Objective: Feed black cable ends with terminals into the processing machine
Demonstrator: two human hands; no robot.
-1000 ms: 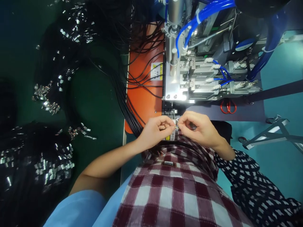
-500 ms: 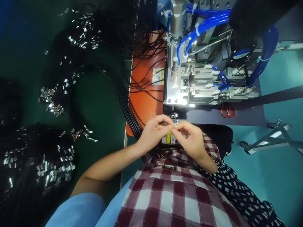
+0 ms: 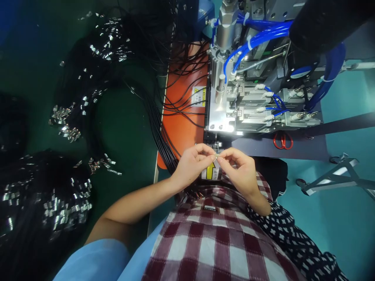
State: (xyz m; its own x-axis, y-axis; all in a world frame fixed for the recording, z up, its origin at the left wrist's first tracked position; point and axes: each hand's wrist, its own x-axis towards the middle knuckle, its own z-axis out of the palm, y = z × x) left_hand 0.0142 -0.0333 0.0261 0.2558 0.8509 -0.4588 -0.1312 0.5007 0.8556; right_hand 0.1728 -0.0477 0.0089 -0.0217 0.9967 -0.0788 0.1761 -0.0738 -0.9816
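My left hand (image 3: 190,168) and my right hand (image 3: 241,173) meet fingertip to fingertip at the table's front edge, both pinched closed. A tiny pale piece shows between the fingertips, too small to name. Below them a white label with a yellow arrow (image 3: 210,171) lies in view. A bundle of black cables (image 3: 164,146) runs down behind my left wrist. Bare coppery wire ends (image 3: 199,194) stick out below that wrist, against the checked apron (image 3: 205,234). Just beyond my fingers is a small metal fixture (image 3: 215,145) at the machine's front.
A metal machine (image 3: 222,117) with blue air hoses (image 3: 263,35) stands ahead, on an orange (image 3: 183,128) and dark tabletop. Red-handled scissors (image 3: 283,141) lie right of my hands. Heaps of black cables with shiny metal ends (image 3: 67,210) fill the left. A wheeled metal stand (image 3: 331,177) is at right.
The view has shifted slightly, so the machine sits a little farther right and lower. Both hands stay pinched together; the fingertips have parted slightly and the pale piece shows between them.
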